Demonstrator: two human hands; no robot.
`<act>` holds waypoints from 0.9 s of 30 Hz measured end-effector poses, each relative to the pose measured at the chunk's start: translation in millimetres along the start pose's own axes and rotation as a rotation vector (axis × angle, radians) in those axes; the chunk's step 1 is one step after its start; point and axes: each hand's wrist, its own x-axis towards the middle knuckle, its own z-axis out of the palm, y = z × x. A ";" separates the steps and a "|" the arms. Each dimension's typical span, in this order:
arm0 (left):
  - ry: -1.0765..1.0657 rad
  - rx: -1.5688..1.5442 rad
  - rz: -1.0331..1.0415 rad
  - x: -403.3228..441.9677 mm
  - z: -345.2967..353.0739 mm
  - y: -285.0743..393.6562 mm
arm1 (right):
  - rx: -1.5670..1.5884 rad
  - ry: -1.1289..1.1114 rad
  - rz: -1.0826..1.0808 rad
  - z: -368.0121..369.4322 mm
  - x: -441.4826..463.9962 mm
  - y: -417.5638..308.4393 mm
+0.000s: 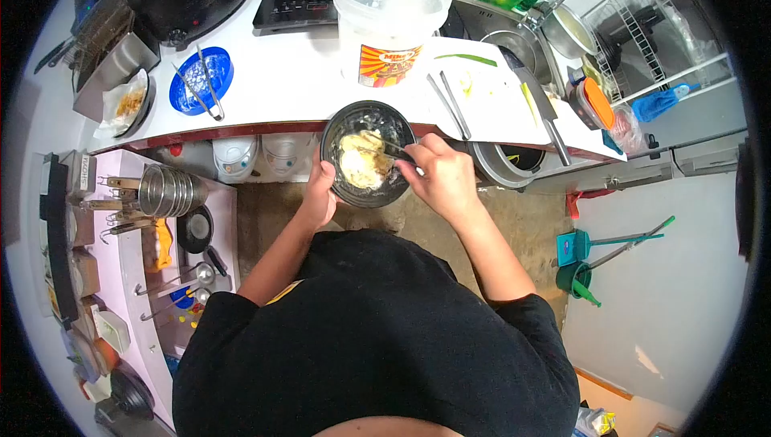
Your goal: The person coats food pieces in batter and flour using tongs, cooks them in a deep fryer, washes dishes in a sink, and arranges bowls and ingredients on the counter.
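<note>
My left hand [320,196] is closed on the near left rim of a black bowl [332,128], holding it in front of the counter edge. Inside the bowl lies a lumpy pale-yellow mixture [361,165] with a brown patch on it. My right hand [440,177] grips a thin metal utensil [389,144] at the bowl's right rim; its working end is in the mixture, so I cannot tell whether it is a spoon or a fork. Just beyond the bowl stands a large clear plastic tub [357,35] with an orange and yellow label.
A blue plate [226,75] with metal tongs [210,83] sits left on the counter. On the right are metal tongs [450,106], a large knife [536,93] and green vegetable pieces [467,59]. Strainers [171,190] hang at the left shelf. A pot [507,165] stands below the counter edge.
</note>
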 end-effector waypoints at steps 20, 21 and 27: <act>0.054 -0.250 -0.086 10.1 30.0 43.1 | 0.403 0.343 0.216 -7.4 15.1 20.2; 0.044 -0.246 -0.077 14.7 30.1 44.9 | 0.401 0.363 0.218 -10.3 16.5 20.9; 0.074 -0.290 -0.115 18.9 10.9 42.6 | 0.575 0.355 0.305 -9.4 22.5 26.8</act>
